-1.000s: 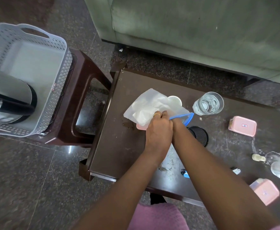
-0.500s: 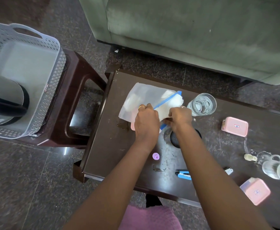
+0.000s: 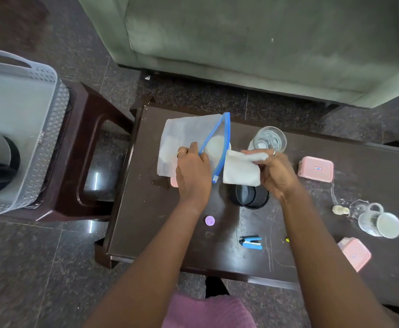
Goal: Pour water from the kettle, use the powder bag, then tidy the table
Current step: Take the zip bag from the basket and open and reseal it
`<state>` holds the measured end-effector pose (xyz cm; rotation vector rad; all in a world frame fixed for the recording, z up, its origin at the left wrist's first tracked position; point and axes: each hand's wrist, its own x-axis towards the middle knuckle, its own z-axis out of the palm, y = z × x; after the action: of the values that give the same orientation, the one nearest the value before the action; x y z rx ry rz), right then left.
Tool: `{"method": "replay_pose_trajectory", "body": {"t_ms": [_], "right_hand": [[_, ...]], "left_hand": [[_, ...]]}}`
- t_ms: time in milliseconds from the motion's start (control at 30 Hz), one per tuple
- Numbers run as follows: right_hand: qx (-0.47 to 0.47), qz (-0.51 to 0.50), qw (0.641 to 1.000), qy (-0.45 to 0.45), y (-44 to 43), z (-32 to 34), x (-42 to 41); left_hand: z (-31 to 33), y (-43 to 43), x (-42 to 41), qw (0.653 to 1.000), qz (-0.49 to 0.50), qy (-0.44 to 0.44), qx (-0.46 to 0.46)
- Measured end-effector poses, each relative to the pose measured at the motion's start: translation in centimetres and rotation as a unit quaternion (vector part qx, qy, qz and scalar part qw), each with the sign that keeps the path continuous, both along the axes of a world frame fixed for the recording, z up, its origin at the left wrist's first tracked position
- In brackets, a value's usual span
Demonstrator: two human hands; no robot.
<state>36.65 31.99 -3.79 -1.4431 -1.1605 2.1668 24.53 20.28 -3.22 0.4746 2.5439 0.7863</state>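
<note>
Left of the right hand [image 3: 276, 176] gripping a white packet [image 3: 241, 172], the left hand [image 3: 193, 178] is pinching open the powder bag [image 3: 186, 131], likely for the packet's passage.

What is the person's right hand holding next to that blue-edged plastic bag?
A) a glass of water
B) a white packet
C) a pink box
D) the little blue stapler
B: the fingers of the right hand pinch a white packet just beside the open mouth of the zip bag, while the glass and the stapler sit untouched.
</note>
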Motion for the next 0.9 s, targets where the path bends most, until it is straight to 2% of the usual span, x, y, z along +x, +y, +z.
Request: {"method": "replay_pose_trajectory", "body": {"t_ms": [133, 300, 500, 633, 700, 767, 900], "right_hand": [[-0.019, -0.010, 1.000, -0.007, -0.2, -0.6, 1.5], [0.028, -0.015, 0.999, -0.019, -0.2, -1.0, 3.2], [-0.024, -0.061, 0.998, -0.023, 0.0, -0.8, 4.7], [-0.021, -0.075, 0.995, -0.059, -0.2, -0.9, 5.4], [0.026, -0.043, 0.991, -0.126, -0.3, -1.1, 5.5], [0.105, 0.033, 0.973, -0.205, -0.4, -1.2, 5.6], [0.242, 0.213, 0.897, -0.301, -0.7, -1.3, 5.5]], "left_hand": [[-0.4, 0.3, 0.9, 1.000, 0.001, -0.013, 0.009], [-1.0, 0.3, 2.1, 1.000, 0.008, -0.016, 0.004], [-1.2, 0.4, 2.6, 1.000, 0.016, -0.015, 0.007], [-1.1, 0.5, 2.8, 1.000, 0.013, -0.013, 0.010], [-1.2, 0.4, 2.8, 1.000, 0.011, -0.012, 0.011], [-1.2, 0.4, 2.9, 1.000, 0.006, -0.013, 0.013], [-1.5, 0.2, 3.1, 1.000, 0.004, -0.021, 0.013]]}}
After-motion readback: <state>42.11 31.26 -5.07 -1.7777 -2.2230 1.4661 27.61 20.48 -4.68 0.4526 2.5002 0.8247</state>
